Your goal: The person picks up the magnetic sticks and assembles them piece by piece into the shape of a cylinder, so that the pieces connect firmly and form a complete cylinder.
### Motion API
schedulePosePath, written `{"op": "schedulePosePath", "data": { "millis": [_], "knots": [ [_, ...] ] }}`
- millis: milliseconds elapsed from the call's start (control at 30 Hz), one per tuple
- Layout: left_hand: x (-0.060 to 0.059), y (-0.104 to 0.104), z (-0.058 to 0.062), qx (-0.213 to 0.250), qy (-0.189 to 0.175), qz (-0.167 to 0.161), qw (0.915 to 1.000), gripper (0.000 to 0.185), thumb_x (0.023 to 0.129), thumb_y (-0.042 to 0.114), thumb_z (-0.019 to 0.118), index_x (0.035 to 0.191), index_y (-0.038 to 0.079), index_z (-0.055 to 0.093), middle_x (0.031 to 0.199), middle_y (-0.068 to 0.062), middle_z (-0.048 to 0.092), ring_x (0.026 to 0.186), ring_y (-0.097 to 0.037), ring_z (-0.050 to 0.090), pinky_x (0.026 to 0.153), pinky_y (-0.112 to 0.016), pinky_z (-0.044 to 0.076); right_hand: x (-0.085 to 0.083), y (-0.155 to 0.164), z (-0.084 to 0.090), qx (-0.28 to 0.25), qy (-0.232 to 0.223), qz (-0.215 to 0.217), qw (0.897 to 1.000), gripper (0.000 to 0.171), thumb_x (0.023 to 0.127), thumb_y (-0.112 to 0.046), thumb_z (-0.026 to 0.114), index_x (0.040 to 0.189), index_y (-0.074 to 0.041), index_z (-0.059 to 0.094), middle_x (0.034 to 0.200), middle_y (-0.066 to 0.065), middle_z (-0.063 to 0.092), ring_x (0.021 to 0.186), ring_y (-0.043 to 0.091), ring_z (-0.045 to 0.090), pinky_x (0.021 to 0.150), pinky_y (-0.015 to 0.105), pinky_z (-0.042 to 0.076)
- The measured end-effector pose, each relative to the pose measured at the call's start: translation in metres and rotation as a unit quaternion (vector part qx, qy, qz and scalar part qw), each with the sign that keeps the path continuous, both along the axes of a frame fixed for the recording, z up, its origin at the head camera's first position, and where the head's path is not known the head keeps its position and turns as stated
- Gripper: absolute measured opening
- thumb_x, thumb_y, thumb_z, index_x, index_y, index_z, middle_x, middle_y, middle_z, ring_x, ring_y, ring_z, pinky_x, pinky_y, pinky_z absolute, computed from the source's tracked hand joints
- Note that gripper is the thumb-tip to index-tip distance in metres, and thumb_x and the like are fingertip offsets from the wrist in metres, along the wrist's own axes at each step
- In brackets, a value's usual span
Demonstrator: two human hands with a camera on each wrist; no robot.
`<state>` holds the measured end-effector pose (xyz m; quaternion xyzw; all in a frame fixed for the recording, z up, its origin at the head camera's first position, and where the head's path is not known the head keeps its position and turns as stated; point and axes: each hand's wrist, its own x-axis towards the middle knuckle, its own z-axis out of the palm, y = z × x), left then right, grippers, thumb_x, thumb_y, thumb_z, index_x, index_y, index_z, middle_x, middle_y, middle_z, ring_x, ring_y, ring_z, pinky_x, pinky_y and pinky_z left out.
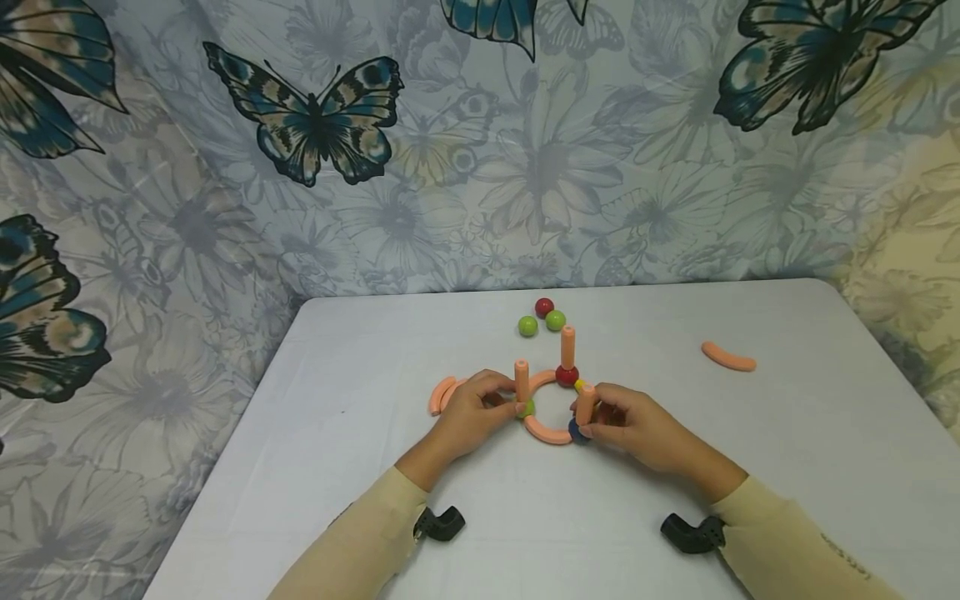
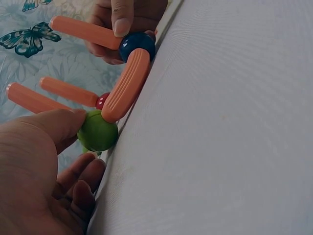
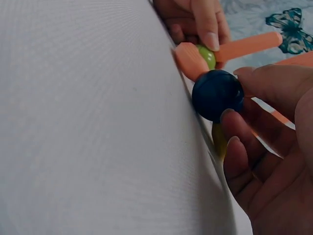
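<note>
Our left hand [image 1: 474, 410] pinches the green ball [image 2: 98, 130], our right hand [image 1: 626, 425] the blue ball [image 3: 217, 95]; the ring seems light, stiff, loosely joined, so we hold at balls

1. The head view is evenly and softly lit; the white table [image 1: 750, 467] reads pale grey-blue, with no hard glare.
2. Shadows there are faint and short: a soft smudge under the left hand [image 1: 472, 412] and the right hand [image 1: 633, 425], suggesting diffuse light from above.
3. The butterfly curtain [image 1: 315, 117] looks slightly washed out, warmer and yellower at the right edge; fine detail is soft.
4. In the left wrist view the green ball [image 2: 98, 131] is fairly sharp, while the near palm blurs and darkens toward the bottom corner.
5. In the right wrist view the blue ball [image 3: 217, 95] is dark and low in contrast; the tabletop shows a fine weave-like grain, and the near fingers are dim and out of focus.
</note>
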<state>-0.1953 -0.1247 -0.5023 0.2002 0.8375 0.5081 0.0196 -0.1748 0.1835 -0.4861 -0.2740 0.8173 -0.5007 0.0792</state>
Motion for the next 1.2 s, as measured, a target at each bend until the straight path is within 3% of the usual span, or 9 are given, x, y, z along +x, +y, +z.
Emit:
{"op": "schedulePosePath", "data": {
  "millis": [267,500,1200],
  "knots": [
    [0.0009,0.0002,0.0007,-0.006,0.002,0.001,1.0000,0.018,0.099,0.019,0.085,0.117,0.019,0.082,0.117,0.011,0.071,0.098,-0.012,0.066,0.086,-0.035,0.055,0.0020,-0.0008,-0.0014,-0.004,0.001,-0.006,1.000,0.020,0.099,-0.009,0.084,0.101,-0.022,0.068,0.106,-0.003,0.068,0.087,0.021,0.062,0.073,0.030,0.053],
    [0.0013,-0.0001,0.0010,-0.005,-0.001,-0.003,1.0000,0.019,0.099,0.019,0.085,0.118,0.019,0.082,0.116,0.011,0.071,0.097,-0.012,0.066,0.086,-0.035,0.055,0.0025,-0.0021,-0.0052,-0.009,0.010,-0.006,1.000,0.023,0.096,-0.007,0.086,0.102,-0.020,0.068,0.100,-0.001,0.066,0.084,0.020,0.062,0.071,0.030,0.053],
    [0.0048,-0.0017,0.0016,-0.010,-0.015,-0.005,0.9998,0.023,0.098,0.023,0.087,0.120,0.016,0.080,0.113,0.009,0.069,0.097,-0.013,0.066,0.086,-0.034,0.055,0.0019,-0.0065,-0.0089,-0.037,0.022,0.012,0.999,0.024,0.096,-0.005,0.086,0.103,-0.020,0.069,0.103,-0.001,0.067,0.084,0.021,0.063,0.071,0.029,0.054]
  ]
}}
